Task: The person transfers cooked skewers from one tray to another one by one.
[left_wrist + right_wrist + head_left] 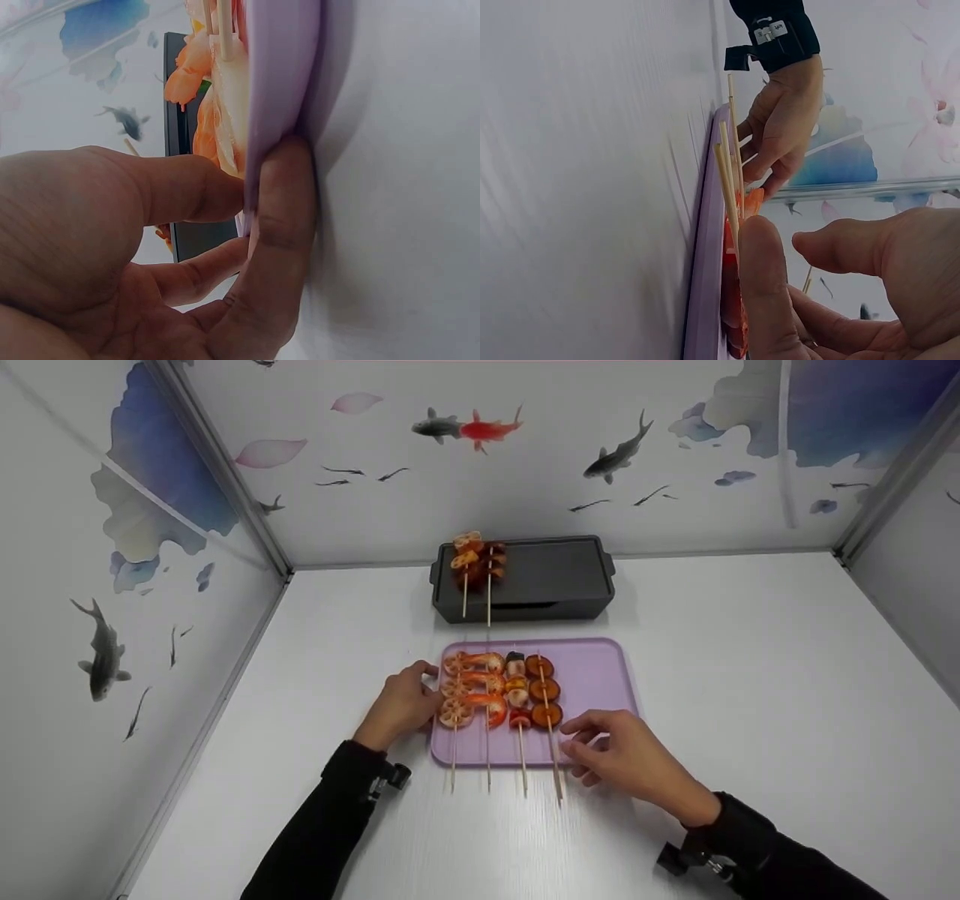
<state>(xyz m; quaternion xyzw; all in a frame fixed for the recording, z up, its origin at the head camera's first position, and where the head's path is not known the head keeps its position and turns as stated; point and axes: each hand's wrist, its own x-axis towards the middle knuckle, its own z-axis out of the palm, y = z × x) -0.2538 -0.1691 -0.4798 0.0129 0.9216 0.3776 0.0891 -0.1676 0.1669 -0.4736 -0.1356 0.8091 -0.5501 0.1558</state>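
A light purple tray (596,675) bears several skewers side by side. From the left come a lotus root skewer (455,712), a shrimp skewer (480,682), a skewer of mixed pieces (517,697) and one of round brown slices (545,690). Their sticks overhang the tray's front rim. My left hand (405,701) pinches the tray's left edge; in the left wrist view its thumb (202,187) lies at the rim and a finger (281,195) goes underneath. Loosely bent, my right hand (619,754) hovers by the tray's front right, beside the brown-slice skewer's stick, thumb and forefinger apart.
Behind the tray stands a black grill (555,570) with handles at both ends. Two skewers lie on its left part, one with lotus root (466,559), the other with dark brown pieces (495,559). Printed panels (525,495) enclose the white table (750,675) at back and sides.
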